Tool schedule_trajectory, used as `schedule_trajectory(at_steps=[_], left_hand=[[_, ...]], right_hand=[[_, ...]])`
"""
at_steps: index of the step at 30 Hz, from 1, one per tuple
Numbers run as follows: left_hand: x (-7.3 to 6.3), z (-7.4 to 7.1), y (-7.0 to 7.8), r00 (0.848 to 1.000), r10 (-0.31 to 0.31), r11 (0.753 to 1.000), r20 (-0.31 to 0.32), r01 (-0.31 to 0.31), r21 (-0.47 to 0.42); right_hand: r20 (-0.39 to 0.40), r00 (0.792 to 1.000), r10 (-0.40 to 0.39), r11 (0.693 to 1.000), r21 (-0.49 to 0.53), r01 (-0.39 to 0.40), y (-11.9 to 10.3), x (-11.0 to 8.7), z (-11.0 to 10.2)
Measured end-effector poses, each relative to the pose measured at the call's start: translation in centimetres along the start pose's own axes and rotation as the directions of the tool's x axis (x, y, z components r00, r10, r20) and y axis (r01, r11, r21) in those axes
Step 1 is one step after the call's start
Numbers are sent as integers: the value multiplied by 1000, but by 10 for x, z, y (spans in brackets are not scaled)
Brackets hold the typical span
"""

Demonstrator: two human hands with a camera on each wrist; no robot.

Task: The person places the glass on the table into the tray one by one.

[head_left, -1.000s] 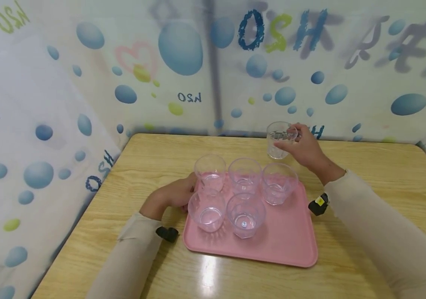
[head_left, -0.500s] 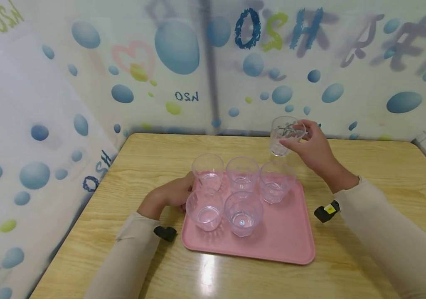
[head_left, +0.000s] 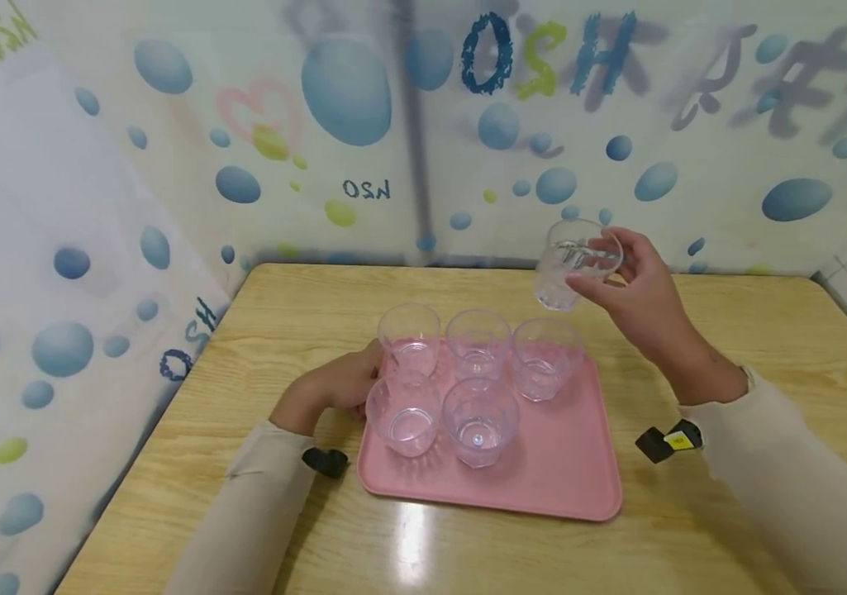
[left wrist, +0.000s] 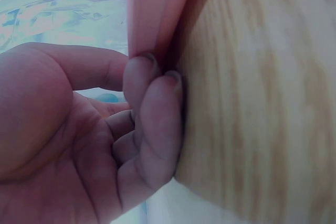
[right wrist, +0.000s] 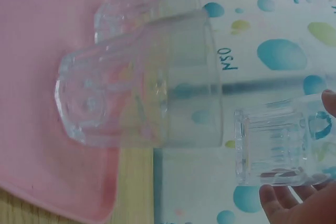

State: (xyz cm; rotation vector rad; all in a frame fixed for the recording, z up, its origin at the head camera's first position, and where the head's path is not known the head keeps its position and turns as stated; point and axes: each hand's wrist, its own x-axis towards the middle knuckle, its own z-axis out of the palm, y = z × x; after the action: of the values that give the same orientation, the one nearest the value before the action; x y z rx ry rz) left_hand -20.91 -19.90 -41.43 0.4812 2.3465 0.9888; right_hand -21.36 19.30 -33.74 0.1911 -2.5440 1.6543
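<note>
My right hand (head_left: 649, 297) grips a clear plastic cup (head_left: 572, 268), its thumb and fingers around the side. That cup is tilted and raised over the back of the table, behind the tray; the right wrist view shows its ribbed wall (right wrist: 273, 145). A pink tray (head_left: 557, 463) lies on the wooden table, bearing several upright clear cups, three at the back and two in front. At the tray's left side, my left hand (head_left: 344, 380) holds the edge (left wrist: 152, 19), with the fingers curled against its underside. Cups partly hide this hand in the head view.
A wooden table (head_left: 773, 355) extends around the tray. Right behind its back edge stands a white wall covering (head_left: 453, 165) printed with blue and green bubbles. The front-right part of the tray is bare. A black wrist strap piece (head_left: 668, 440) sticks out from the right sleeve.
My right hand has lifted the cup off the back of the table, tilted it and drawn it slightly right. The left hand keeps its hold on the tray; the head view has shifted slightly.
</note>
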Motion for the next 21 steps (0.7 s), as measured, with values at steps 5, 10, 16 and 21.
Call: schedule_trajectory(at_steps=[5, 10, 16, 21], left_hand=[[0, -1, 0, 1000, -10, 1000, -2, 10, -3], [0, -1, 2, 1000, -8, 1000, 9, 8, -17], [-1, -2, 4, 1000, 14, 999, 16, -14, -30], [-2, -2, 4, 1000, 17, 1000, 10, -17, -18]], right_hand=[[-10, 1000, -22, 1000, 18, 22, -7, -13, 1], [-5, 999, -52, 999, -2, 52, -11, -27, 0], [26, 993, -118, 992, 38, 117, -12, -45, 1], [55, 988, -145, 988, 62, 142, -12, -57, 3]])
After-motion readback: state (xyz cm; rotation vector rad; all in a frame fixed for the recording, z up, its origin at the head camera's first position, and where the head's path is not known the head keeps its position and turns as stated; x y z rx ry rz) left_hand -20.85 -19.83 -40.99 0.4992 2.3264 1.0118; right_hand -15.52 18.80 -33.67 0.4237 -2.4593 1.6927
